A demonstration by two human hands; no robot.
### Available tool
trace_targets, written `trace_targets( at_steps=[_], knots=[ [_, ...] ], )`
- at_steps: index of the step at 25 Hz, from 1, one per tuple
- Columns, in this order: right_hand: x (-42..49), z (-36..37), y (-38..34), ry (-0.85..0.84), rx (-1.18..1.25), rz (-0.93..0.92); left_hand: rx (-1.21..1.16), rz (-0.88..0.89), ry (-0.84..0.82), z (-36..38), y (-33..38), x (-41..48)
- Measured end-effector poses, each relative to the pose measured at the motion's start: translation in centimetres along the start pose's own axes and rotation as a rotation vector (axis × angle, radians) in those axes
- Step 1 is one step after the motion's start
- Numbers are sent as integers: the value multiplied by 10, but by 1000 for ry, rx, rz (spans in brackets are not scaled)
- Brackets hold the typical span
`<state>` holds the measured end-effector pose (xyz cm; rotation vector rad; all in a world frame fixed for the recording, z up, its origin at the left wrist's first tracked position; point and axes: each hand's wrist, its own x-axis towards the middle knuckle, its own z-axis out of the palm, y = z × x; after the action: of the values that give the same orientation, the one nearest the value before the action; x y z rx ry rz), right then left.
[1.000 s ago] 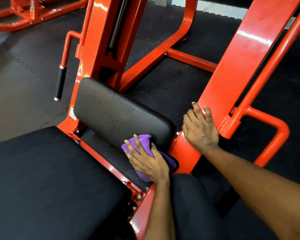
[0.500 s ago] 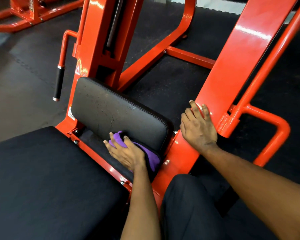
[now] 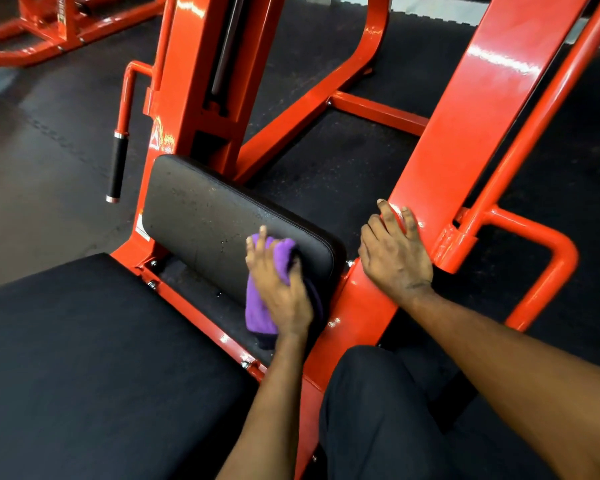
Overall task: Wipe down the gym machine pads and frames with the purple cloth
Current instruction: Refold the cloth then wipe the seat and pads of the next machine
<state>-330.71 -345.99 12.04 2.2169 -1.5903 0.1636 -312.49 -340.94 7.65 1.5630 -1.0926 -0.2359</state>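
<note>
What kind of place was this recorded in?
Most likely a gym: an orange machine frame with a black pad, rubber floor mats, and a second machine behind.

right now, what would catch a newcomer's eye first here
The glossy orange frame dominates the view, with one wide piece slanting up on the right. At centre, the left hand holds a bright purple cloth against the black pad, while the right hand rests on the frame beside it.
</note>
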Motion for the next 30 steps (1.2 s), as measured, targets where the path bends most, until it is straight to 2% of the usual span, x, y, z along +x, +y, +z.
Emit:
trace_targets(
  at_steps=[2, 5, 10, 13, 17, 26, 30],
  knots=[
    [2, 0, 0, 16, -25, -7, 164, 84, -169, 8, 31, 17],
    [1, 2, 0, 26, -16, -5, 450, 179, -288, 8, 32, 23],
    [2, -1, -1, 29, -7, 2, 498, 380, -336, -6, 3, -24],
    [0, 1, -1, 24, -1, 2, 499, 397, -383, -5, 2, -16],
    [1, 0, -1, 2, -27, -1, 467, 247, -362, 5, 19, 8],
    [1, -2, -1, -9, -45, -3, 429, 301, -296, 11, 9, 54],
    [2, 0, -1, -2, -36, -1, 498, 303, -226, -4, -18, 97]
  ],
)
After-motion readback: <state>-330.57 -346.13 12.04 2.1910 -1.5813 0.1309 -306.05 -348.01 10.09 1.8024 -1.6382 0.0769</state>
